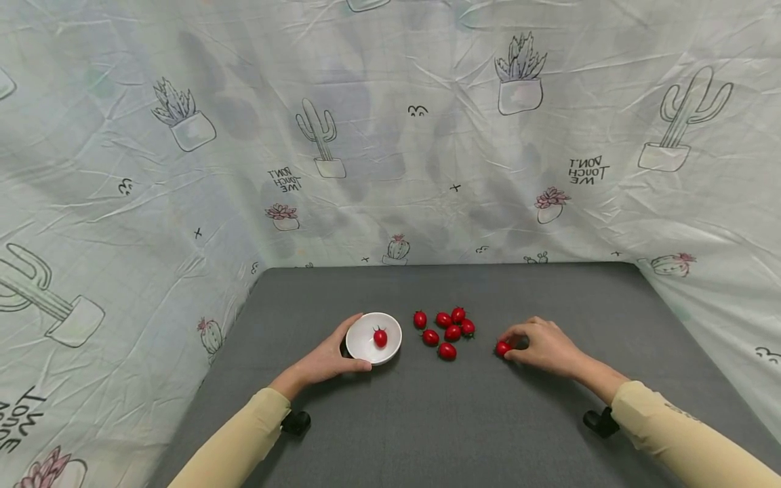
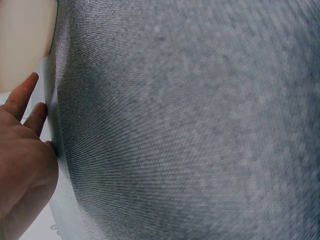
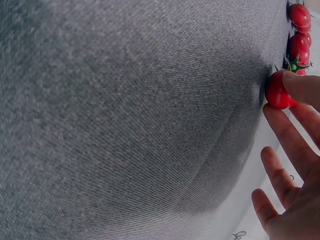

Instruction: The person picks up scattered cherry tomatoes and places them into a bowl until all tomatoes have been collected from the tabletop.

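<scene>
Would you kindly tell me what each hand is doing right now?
Left hand: holding the white bowl.
Right hand: pinching one small red tomato.

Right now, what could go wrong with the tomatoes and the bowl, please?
The right hand pinches one small tomato, which might slip out. The white bowl, held from one side by the left hand, could shift or tip. The loose tomatoes between the hands might roll if brushed.

The left hand [image 1: 326, 359] holds a white bowl [image 1: 361, 344], the right [image 1: 544, 347] a tomato [image 1: 502, 348].
</scene>
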Demonstrator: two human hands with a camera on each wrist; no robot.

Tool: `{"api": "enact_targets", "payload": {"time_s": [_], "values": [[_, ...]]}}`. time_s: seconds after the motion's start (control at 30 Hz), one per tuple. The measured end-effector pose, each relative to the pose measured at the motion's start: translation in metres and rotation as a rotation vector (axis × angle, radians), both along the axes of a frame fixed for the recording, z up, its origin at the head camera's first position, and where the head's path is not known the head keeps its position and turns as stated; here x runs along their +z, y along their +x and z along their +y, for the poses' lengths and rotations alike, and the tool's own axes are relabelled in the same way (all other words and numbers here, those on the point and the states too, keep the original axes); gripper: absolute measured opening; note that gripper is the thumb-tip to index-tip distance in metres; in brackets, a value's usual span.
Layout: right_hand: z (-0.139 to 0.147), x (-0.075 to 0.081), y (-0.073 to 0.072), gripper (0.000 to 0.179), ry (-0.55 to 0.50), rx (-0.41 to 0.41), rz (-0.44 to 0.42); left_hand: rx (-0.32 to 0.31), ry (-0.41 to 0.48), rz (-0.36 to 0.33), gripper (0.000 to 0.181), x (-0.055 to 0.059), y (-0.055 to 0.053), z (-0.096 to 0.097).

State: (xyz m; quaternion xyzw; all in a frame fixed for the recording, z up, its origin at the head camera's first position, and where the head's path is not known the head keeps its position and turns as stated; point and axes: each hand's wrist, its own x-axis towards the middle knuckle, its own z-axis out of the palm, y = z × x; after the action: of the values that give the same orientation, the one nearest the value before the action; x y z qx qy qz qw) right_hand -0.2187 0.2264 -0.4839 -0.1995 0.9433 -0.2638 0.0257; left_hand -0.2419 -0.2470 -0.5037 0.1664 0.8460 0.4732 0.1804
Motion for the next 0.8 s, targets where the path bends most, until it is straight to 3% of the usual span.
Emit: {"api": "enact_targets", "payload": {"time_s": [0.4,0.8], "values": [[0.001,0.010,-0.004,0.022,-0.037,-0.016,0.038,0.000,0.010,0.004,0.106,-0.001,-0.001,0.000],[-0.013,0.031,-0.018,0.024,-0.084,-0.004,0.075,-0.006,0.000,0.006,0.106,0.001,0.000,0.001]]}}
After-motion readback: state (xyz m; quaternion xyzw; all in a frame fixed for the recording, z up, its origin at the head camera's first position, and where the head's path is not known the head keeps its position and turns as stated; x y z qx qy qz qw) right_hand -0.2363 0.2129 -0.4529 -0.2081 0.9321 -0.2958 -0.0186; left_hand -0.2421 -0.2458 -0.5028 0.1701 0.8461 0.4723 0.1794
